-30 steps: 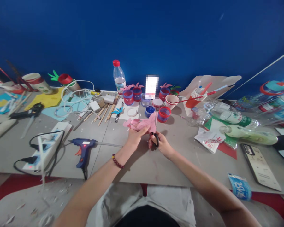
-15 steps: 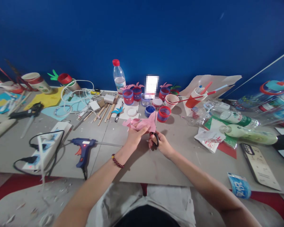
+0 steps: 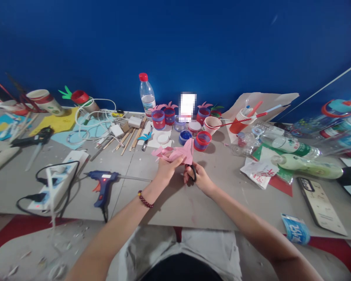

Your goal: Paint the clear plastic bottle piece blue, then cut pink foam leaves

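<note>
Pink paper (image 3: 187, 151), cut into pointed strips, is pinched in my left hand (image 3: 167, 168) above the middle of the table. My right hand (image 3: 199, 178) is closed around the black handles of a pair of scissors (image 3: 194, 172), just right of the left hand. The scissor blades lie against the paper and are mostly hidden by it. Beyond the hands stand a red and purple ring (image 3: 202, 141), an open blue paint jar (image 3: 185, 136) and a white lid (image 3: 163, 139).
A blue glue gun (image 3: 104, 183) and a power strip (image 3: 60, 181) lie at the left. Behind stand a red-capped bottle (image 3: 147, 95) and painted cups (image 3: 158, 120). At the right are plastic bottles (image 3: 300, 147) and a phone (image 3: 321, 205).
</note>
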`<state>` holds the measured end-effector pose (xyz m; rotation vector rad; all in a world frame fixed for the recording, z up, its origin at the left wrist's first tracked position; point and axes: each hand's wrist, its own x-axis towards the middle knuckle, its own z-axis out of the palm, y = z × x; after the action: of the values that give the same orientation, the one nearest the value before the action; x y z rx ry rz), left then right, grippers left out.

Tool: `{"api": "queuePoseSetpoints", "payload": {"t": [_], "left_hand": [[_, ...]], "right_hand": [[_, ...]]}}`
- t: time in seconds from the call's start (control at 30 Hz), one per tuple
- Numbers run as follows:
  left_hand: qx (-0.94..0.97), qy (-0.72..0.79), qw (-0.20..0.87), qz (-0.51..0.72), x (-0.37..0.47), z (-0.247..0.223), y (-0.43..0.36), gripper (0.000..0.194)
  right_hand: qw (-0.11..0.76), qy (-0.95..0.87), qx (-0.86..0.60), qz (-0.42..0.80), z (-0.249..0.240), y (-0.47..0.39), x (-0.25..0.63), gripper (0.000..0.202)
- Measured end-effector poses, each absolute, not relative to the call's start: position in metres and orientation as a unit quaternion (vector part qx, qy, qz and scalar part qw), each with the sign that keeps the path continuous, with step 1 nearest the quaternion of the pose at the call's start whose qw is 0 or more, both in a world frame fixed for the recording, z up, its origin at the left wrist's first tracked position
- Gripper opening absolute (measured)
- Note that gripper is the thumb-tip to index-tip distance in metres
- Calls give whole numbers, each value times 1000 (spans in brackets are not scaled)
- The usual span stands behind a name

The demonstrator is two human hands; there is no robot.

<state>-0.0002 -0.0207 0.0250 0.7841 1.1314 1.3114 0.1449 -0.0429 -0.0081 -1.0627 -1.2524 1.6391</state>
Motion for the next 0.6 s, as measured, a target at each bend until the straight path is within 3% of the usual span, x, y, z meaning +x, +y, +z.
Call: {"api": "queuePoseSetpoints", "payload": {"t": [0.6], "left_hand": [[414, 491, 499, 582, 0, 28, -24, 26]], "right_hand": [[381, -480, -442, 655, 7, -45, 141, 68]]}}
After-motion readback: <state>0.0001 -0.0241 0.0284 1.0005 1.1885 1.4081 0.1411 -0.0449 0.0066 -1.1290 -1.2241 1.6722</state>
